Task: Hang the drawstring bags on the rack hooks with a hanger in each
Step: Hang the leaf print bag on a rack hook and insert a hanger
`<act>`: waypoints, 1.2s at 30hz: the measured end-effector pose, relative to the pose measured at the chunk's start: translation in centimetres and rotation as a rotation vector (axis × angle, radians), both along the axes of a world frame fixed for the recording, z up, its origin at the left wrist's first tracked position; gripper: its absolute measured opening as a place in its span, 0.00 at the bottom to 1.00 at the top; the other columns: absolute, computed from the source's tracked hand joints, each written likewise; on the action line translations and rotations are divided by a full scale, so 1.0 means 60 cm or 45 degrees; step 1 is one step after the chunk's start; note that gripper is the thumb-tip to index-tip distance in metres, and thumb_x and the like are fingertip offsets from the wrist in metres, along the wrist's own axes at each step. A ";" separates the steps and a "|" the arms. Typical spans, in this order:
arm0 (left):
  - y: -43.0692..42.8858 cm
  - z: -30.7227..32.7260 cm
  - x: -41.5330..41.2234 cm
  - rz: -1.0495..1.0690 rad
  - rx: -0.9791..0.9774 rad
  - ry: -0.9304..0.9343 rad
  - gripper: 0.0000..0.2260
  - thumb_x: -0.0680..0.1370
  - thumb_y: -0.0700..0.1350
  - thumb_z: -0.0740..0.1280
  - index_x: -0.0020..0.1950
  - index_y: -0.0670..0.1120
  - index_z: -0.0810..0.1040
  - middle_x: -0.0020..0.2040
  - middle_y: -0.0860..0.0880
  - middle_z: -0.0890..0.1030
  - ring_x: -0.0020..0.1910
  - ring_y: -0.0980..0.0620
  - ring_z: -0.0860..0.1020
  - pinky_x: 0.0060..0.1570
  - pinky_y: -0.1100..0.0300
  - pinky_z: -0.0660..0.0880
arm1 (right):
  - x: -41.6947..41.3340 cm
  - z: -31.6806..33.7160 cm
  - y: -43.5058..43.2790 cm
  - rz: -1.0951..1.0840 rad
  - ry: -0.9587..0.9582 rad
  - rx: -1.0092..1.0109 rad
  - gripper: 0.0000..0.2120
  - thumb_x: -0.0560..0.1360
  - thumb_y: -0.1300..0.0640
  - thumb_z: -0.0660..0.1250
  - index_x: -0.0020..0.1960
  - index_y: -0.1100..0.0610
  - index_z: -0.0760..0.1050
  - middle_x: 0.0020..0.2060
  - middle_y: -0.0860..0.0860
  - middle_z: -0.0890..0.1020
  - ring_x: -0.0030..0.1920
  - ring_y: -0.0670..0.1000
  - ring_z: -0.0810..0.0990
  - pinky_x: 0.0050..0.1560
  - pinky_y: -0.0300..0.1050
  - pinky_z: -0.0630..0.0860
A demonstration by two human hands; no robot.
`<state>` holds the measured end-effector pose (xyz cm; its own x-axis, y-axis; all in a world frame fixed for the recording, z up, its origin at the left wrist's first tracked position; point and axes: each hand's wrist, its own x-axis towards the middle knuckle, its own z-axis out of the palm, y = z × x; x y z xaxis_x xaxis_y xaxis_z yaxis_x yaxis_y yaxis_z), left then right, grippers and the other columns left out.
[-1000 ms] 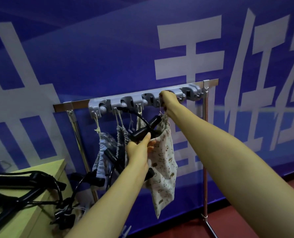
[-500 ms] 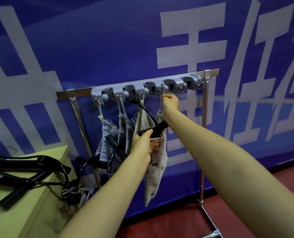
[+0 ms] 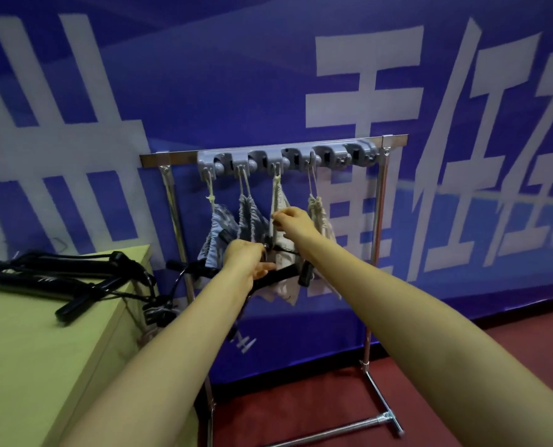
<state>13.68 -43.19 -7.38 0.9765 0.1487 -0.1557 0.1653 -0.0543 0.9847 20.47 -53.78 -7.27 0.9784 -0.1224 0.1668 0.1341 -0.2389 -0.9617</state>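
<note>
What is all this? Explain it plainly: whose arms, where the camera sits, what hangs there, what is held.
There is no machine here. These are a person's two bare arms, filmed by one camera worn on the head, looking forward and down. Ahead stands a metal rack with a grey strip of hooks along its top bar, in front of a blue banner. Four drawstring bags hang from the hooks by their cords. The right hand pinches the third bag from the left, near its top. The left hand grips a black hanger just below. On the pale green table at the left lie spare hangers, also black.
</note>
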 end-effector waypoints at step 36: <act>0.803 -0.113 -0.372 0.963 1.440 0.169 0.15 0.74 0.46 0.69 0.60 0.44 0.75 0.63 0.42 0.72 0.64 0.41 0.67 0.64 0.49 0.65 | -0.314 -0.096 0.748 0.802 -0.079 -0.403 0.12 0.79 0.52 0.62 0.55 0.60 0.76 0.52 0.56 0.80 0.52 0.56 0.79 0.56 0.55 0.77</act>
